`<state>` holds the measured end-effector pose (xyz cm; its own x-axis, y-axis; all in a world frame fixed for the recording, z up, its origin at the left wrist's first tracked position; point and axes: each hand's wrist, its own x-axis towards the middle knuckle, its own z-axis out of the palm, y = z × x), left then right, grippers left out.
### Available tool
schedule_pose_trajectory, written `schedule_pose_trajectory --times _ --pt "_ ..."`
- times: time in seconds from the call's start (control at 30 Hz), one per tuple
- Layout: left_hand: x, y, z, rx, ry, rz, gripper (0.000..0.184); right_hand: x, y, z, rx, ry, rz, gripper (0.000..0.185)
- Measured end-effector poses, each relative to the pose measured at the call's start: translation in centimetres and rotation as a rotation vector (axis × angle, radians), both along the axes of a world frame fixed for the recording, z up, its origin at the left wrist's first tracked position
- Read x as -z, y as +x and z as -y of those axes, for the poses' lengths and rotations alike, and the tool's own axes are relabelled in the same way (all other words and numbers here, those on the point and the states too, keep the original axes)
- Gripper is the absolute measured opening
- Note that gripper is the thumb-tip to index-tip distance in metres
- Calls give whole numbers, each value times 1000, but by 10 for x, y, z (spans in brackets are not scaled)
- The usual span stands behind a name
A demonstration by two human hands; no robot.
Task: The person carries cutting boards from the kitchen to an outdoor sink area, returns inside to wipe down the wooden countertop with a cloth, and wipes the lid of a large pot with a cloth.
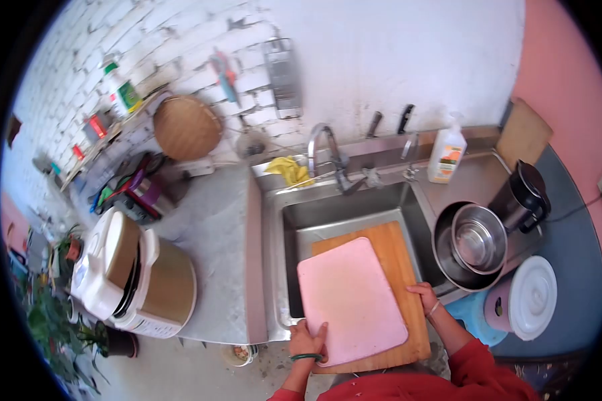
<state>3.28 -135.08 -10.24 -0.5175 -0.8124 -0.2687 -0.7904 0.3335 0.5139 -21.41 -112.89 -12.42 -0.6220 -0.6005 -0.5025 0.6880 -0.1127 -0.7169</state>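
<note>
Pink plastic-looking rectangular cutting board lies over a larger orange-brown wooden board, the two set askew across a rectangular stainless-steel sink and reaching past its front edge. At the pink board's near left corner the left hand pinches the edge, thumb laid on top; how far its other fingers curl underneath, I can't quite tell. The right hand grips the wooden board's right edge, its visible fingers close together. A dark green bracelet circles the wrist just behind the left fingers.

Right of the right fingers and a little farther off, a small round steel bowl sits inside a wider, darker metal bowl. Beyond those stands a black kettle, and nearer, well to the right of the same fingers, a bucket with a round white lid. Straight ahead of both hands, past the boards, rise a curved chrome faucet and, beside it on the left, a crumpled yellow cloth. Well left of the left fingers, a bulky white-and-tan cooker rests on the grey counter.
</note>
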Motion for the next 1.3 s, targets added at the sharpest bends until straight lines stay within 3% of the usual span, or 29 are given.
schedule_pose_trajectory --times 0.1,0.17,0.23,0.33,0.47,0.7,0.83,0.93,1.07,1.2,1.3 --pt "-13 7 -4 -47 173 57 80 -1 2 3 21 -1 -42 25" --pt "-4 17 -5 -44 184 -3 84 -3 3 5 -1 -13 -58 25" --pt "-3 20 -8 -57 352 -97 86 -7 7 4 4 -26 -59 24" --pt "5 22 -11 -92 102 -226 73 -4 11 2 58 -35 -54 25" --pt "-46 29 -17 -122 -28 -324 67 -20 20 -2 40 -39 -95 26" --pt "-128 63 18 -185 -291 -550 58 -83 53 58 59 -324 -98 27" --pt "-128 100 56 -253 -372 -607 54 -107 72 115 -76 -394 -163 26" --pt "-125 127 77 -415 -214 -634 47 -106 87 153 -186 -381 -158 24" --pt "-98 157 107 -451 -317 -572 46 -93 108 187 -184 -341 -79 22" --pt "-66 176 134 -531 -142 -497 49 -87 127 196 -123 -300 -57 21" --pt "-82 181 132 -456 -132 -378 50 -75 129 206 -92 -313 -26 21"
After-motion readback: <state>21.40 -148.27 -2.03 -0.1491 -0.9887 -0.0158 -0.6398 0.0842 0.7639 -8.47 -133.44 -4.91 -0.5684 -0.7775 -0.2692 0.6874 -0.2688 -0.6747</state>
